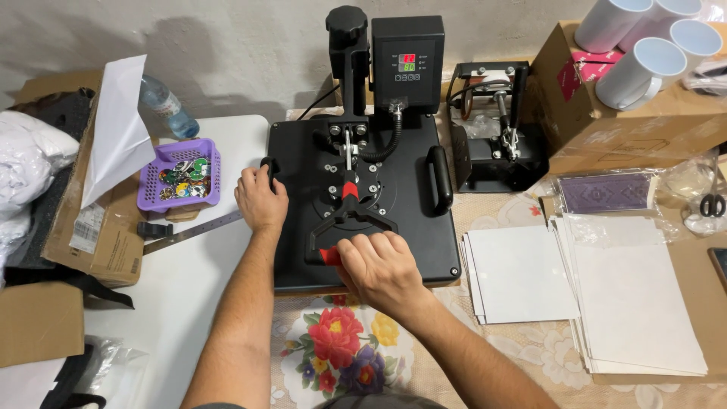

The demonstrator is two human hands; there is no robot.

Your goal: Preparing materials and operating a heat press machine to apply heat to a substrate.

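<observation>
At the heat press (363,204), mid-tabletop (189,288): right hand (381,266) wrapped around the red-tipped lever (333,254) at its front edge, left hand (260,198) gripping the left side handle (268,173). Best kept braced so, lever worked steadily to avoid shifting the base.

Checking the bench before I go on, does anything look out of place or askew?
Mostly tidy. The white mugs lie tipped on their sides atop a cardboard box, near its edge. Both hands grip the heat press: left hand on the side handle, right hand on the lever.
</observation>
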